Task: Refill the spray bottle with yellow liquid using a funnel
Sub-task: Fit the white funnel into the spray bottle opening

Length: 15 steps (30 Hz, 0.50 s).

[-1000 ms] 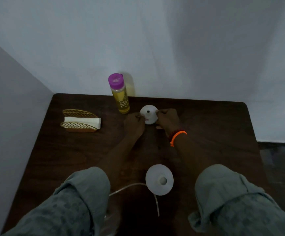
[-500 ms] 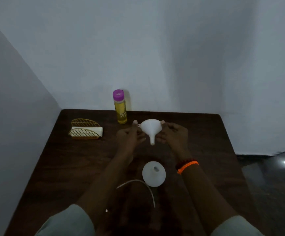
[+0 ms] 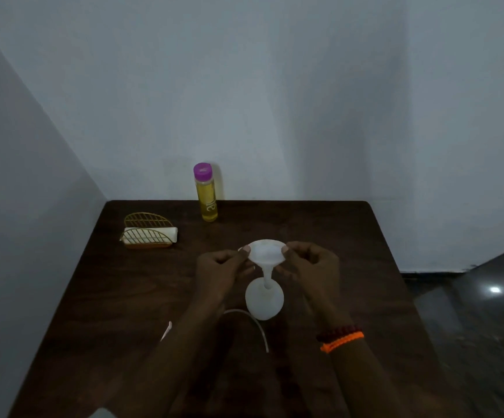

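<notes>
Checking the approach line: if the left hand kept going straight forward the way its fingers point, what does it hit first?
The left hand pinches the funnel rim, fingers aimed forward and slightly right. Beyond the funnel, bare table follows; the yellow bottle seems left of that line, though depth is unclear.

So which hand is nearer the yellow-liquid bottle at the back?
Left. The left hand pinches the funnel rim below the bottle; the right hand holds the opposite rim, farther right.

- Right hand [image 3: 311,267]: orange braided band [image 3: 342,342] just behind it at the wrist, dark beaded bracelet [image 3: 338,332] touching on the hand side.
- Left hand [image 3: 220,267]: bare forearm.
</notes>
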Tool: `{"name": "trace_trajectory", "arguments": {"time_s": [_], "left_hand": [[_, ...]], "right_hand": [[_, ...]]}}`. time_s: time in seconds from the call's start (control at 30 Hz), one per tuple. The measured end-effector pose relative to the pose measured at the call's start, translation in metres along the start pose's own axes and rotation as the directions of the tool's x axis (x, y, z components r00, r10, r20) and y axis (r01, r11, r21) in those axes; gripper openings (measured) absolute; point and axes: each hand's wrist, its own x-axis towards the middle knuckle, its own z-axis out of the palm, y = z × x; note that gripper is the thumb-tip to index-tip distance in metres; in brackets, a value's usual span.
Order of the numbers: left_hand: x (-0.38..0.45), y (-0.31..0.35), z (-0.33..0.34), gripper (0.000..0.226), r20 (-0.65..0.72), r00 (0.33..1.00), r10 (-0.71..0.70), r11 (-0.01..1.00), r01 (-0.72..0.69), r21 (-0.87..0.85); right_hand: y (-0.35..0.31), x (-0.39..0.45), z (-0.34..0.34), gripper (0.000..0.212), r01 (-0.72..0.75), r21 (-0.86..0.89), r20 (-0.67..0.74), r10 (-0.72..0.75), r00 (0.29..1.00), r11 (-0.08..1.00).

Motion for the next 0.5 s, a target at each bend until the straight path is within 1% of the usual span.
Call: {"name": "trace_trajectory", "arguments": {"time_s": [0.1, 0.23, 0.33, 0.5], "left_hand": [[-0.006, -0.004, 0.001, 0.019, 0.004, 1.000, 0.029, 0.999, -0.030, 0.015], [-0.009, -0.013, -0.002, 0.018, 0.022, 1.000, 0.012, 0.998, -0.014, 0.066], [-0.010, -0.019, -0.006, 0.016, 0.042, 0.999, -0.005, 0.997, 0.002, 0.076], [-0.015, -0.025, -0.010, 0.018, 0.081, 0.996, -0.032, 0.998, 0.028, 0.050]], "right_hand": [[0.008, -0.003, -0.003, 0.009, 0.001, 0.000, -0.011, -0.001, 1.000, 1.000], [0.018, -0.006, -0.005, 0.010, -0.008, -0.030, -0.024, 0.007, 1.000, 1.000], [0.020, -0.009, -0.008, 0.011, -0.005, -0.040, 0.003, 0.005, 1.000, 0.999], [0.030, -0.009, -0.012, 0.011, -0.060, -0.044, 0.021, 0.061, 0.998, 0.997]]}}
